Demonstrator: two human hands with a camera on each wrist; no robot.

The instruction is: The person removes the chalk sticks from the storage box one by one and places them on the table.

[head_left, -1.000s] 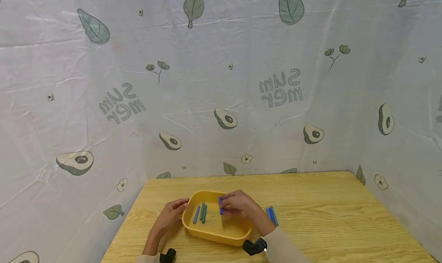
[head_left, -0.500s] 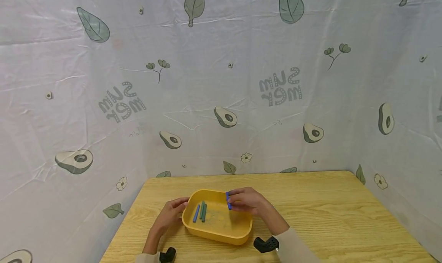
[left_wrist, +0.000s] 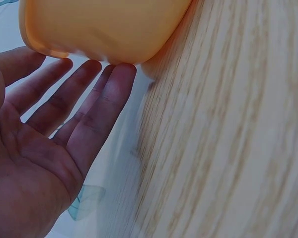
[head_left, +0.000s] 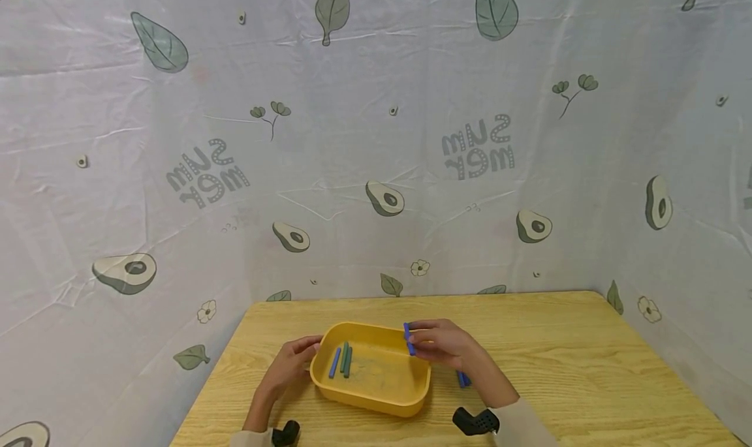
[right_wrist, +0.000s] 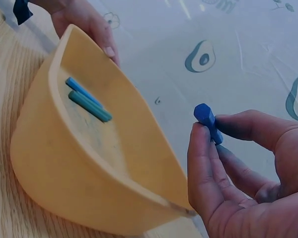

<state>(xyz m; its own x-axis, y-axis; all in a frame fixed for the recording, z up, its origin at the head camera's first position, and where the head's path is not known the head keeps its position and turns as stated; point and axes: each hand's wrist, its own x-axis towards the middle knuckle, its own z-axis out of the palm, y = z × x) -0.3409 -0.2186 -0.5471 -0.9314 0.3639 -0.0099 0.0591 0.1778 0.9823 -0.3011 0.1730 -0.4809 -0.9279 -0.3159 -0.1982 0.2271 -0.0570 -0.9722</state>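
A yellow plastic tub [head_left: 367,404] stands on the table, with a blue chalk stick [head_left: 335,363] and two green chalk sticks [head_left: 345,359] lying at its left end. Straight fingers of my left hand [head_left: 289,366] touch the tub's outer left side; the left wrist view shows the fingertips against its wall. Above the tub's right rim, my right hand [head_left: 443,344] pinches another blue chalk stick [right_wrist: 205,117] between thumb and fingers. Dark dust marks the right fingertips.
More blue sticks [head_left: 463,378] lie on the wooden table [head_left: 558,355] right of the tub, partly hidden by my right forearm. A patterned sheet [head_left: 352,140] hangs behind the table and along both sides. Smudges mark the tub's floor.
My right hand has moved right, from over the tub's middle to its right rim, still pinching the blue chalk stick. The left hand and the tub have stayed in place.
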